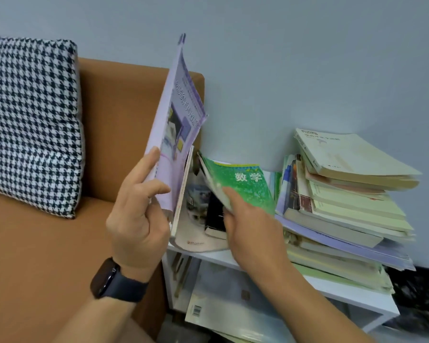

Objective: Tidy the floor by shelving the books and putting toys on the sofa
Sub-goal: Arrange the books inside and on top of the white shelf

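I have the lilac book [176, 125] in my left hand [139, 214], pinched near its lower corner with the thumb on the cover side and the fingers curled behind. It stands almost upright, its long axis running from about 6 o'clock up to 12, tipped a little toward 1. Its bottom edge sits just above the left end of the white shelf [332, 285], right against the orange sofa [47, 243] arm.

My right hand [248, 226] is at 3 o'clock from the left one. Its fingers are mostly straight and press against the green maths book [243, 186], leaning it toward 2 o'clock, away from the sofa. I judge that this holds open a gap between the green book and a pale book [196, 233] that leans beside the lilac one.

That gap is what the next move turns on. It lies directly below the lilac book, at about 5 o'clock from my left hand, so that hand is the nearer one and only has to lower the book along its own long axis. The slot looks narrow, and a dark book [216, 216] stands in it, which could catch the corner.

The tall stack of books [344, 211] fills the shelf's right end at 3 o'clock. A houndstooth cushion [32, 125] leans on the sofa at 9 o'clock.
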`<state>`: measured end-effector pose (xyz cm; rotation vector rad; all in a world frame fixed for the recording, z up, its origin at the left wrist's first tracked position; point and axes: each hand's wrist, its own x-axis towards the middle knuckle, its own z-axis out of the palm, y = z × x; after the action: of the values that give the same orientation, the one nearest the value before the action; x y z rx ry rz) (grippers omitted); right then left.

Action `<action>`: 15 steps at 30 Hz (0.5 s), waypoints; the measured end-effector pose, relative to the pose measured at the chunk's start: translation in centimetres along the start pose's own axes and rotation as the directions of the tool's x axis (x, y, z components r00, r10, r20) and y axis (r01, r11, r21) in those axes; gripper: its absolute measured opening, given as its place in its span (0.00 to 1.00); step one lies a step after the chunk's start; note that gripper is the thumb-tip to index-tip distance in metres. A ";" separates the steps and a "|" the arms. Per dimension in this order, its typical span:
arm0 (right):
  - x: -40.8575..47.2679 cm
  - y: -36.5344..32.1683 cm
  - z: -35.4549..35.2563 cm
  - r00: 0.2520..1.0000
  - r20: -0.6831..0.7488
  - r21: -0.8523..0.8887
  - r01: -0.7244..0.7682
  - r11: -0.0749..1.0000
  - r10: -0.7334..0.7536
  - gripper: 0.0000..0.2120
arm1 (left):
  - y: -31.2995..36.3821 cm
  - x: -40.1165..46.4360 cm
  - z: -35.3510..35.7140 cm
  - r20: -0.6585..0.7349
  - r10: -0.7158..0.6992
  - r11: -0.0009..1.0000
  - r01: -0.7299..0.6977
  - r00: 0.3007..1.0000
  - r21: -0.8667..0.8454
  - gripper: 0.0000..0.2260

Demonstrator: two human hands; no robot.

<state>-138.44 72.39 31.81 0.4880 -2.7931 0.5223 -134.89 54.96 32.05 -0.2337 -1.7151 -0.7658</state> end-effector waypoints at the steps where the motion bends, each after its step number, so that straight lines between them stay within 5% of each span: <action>1: -0.3 -0.3 0.2 0.999 0.040 -0.031 0.029 0.999 -0.028 0.24 | 0.0 0.0 -0.1 -0.019 -0.001 1.000 0.000 1.000 -0.006 0.14; 12: -1.3 -0.4 2.5 0.961 0.234 -0.235 0.204 0.950 -0.149 0.27 | 0.8 0.4 -0.7 -0.172 0.067 0.997 -0.060 0.983 0.048 0.11; 15: -0.8 1.1 1.6 0.971 0.233 0.016 0.055 0.998 -0.057 0.28 | 0.9 0.0 0.0 -0.148 -0.016 1.000 0.015 0.989 -0.011 0.11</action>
<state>-138.42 72.95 29.80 0.6681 -2.9891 0.4959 -134.40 55.72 32.35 -0.1665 -1.5743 -0.7841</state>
